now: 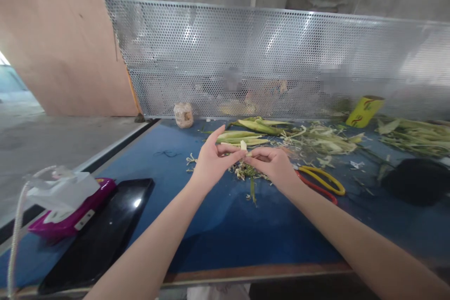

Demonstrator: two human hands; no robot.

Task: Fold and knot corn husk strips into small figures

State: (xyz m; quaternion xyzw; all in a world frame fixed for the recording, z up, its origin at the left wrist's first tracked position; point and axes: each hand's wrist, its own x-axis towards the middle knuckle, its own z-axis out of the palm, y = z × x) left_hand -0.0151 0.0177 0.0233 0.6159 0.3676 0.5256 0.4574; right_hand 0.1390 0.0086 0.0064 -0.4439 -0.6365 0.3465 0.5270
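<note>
Small cream strip, apparently plant husk [243, 145], pinched between fingertips of left hand [213, 157] and right hand [272, 163], above middle of blue worktop [246, 239]. Judged light, soft, easily torn; best held lightly by ends. Loose green-and-cream scraps [242, 170] strewn beneath; long pale-green husks [262, 126] laid beyond. Right side crowded by red-and-yellow looped handles [340, 186], partly hidden behind right wrist.

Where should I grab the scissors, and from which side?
Probably by the yellow handle and red handle, coming from the right: these curved ends lie exposed there, while the other end points toward the right hand, its tips hidden.
</note>
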